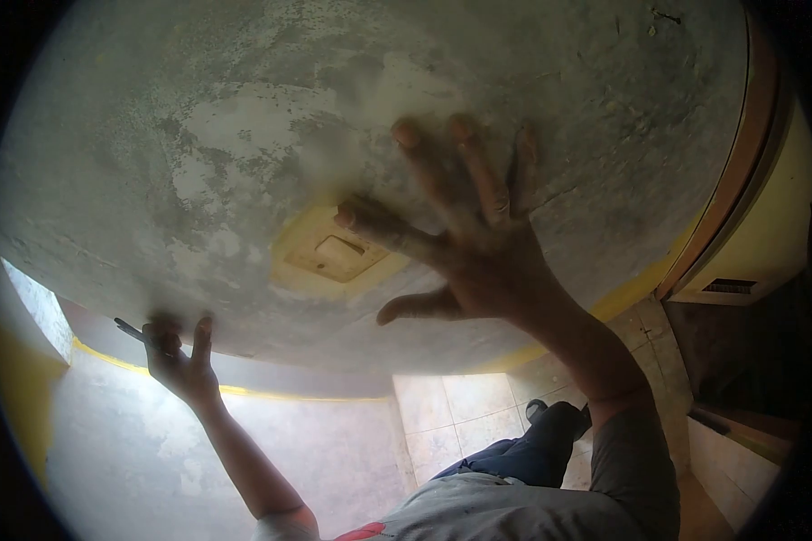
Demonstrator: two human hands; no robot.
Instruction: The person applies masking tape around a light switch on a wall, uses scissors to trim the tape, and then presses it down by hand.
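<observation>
My right hand [492, 261] is spread against a patchy grey plastered wall [244, 117], fingers apart and nothing in it. Its index finger reaches the upper right side of a cream light switch [341, 257], which has a yellow painted patch around it. Lower on the left, my left hand [182, 356] is at the wall's edge. A slim dark stick-like tool [130, 330] pokes out from its curled fingers; the rest of that tool is hidden. The thumb of that hand points up toward the wall.
A brown door frame [753, 162] borders the wall on the right, with a small dark vent [729, 287] beyond it. Pale floor tiles [478, 397] lie below by my legs. A bright opening [38, 302] is at far left, and a light wall [153, 433] stands below it.
</observation>
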